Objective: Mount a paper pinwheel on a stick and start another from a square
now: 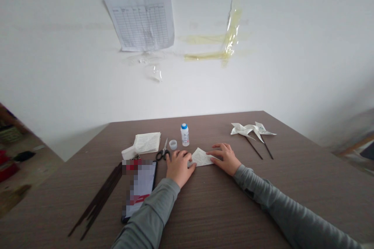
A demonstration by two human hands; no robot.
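A small piece of printed paper (201,157), folded to roughly a triangle, lies on the table between my hands. My left hand (179,166) rests at its left corner, fingers bent over the edge and thumb apart at the near side. At the right corner, my right hand (227,159) touches the paper with its fingers spread. Just beyond stands a white glue bottle (185,136) with a blue top. A clear cap (173,144) sits beside it. Black-handled scissors (163,153) lie left of the cap, close to my left fingers.
A stack of paper squares (147,142) lies at the back left. Nearer are a phone (143,186) and several thin dark sticks (97,198). Two paper pinwheels (253,129) on sticks lie at the right. A wall (204,93) rises behind the table (222,210).
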